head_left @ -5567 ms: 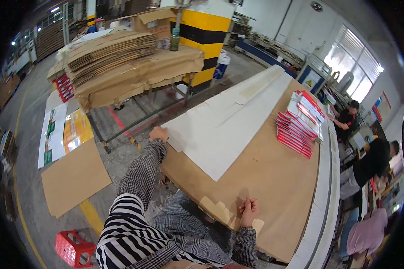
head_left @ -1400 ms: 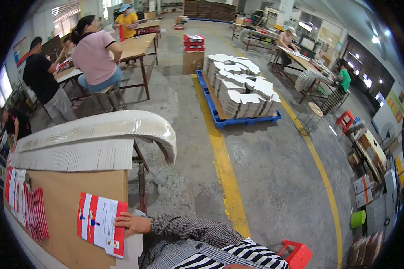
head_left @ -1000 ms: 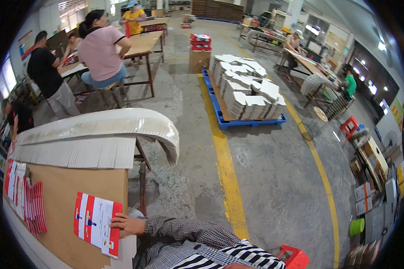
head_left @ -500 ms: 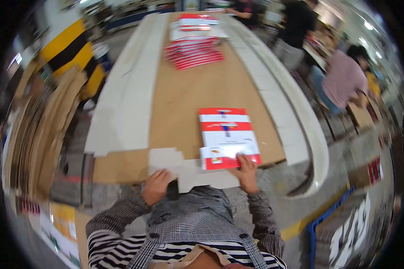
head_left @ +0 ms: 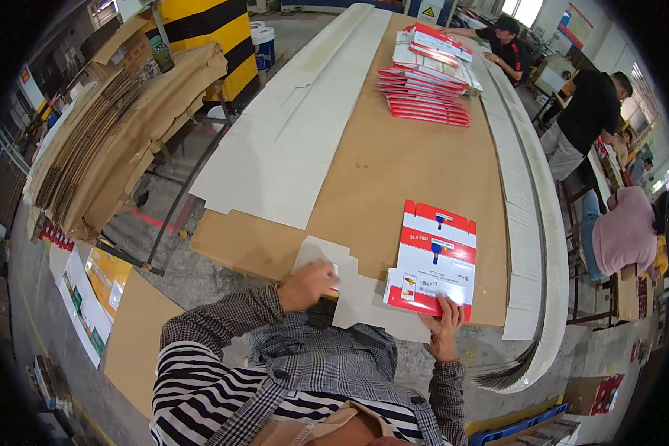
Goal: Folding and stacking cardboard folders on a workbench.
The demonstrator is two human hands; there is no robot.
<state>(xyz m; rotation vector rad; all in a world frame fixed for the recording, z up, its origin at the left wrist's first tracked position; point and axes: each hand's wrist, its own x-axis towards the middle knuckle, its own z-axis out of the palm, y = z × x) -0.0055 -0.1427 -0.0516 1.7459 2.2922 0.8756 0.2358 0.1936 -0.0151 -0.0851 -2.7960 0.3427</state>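
Observation:
A flat carton blank lies at the table's near edge. Its red-and-white printed part (head_left: 436,253) faces up on the right, and a plain grey flap (head_left: 379,303) stretches left. My left hand (head_left: 307,285) is closed over the left end of this flap, fingers curled; a sliver of red and white print shows beside them. My right hand (head_left: 444,327) grips the near edge of the printed part, fingertips on top and thumb at the side. The undersides of both grips are hidden.
Folded red-and-white cartons (head_left: 427,93) are stacked at the table's far end. Grey card sheets (head_left: 290,119) cover the left side, and a long strip of white card (head_left: 531,186) curves along the right. Brown cardboard (head_left: 104,149) stands at left. Several people work at far right.
The view has turned, shifting the table rightward in it. My left hand has gone from the grey flap's near corner to over its left end, fingers now curled. My right hand stays at the printed part's edge.

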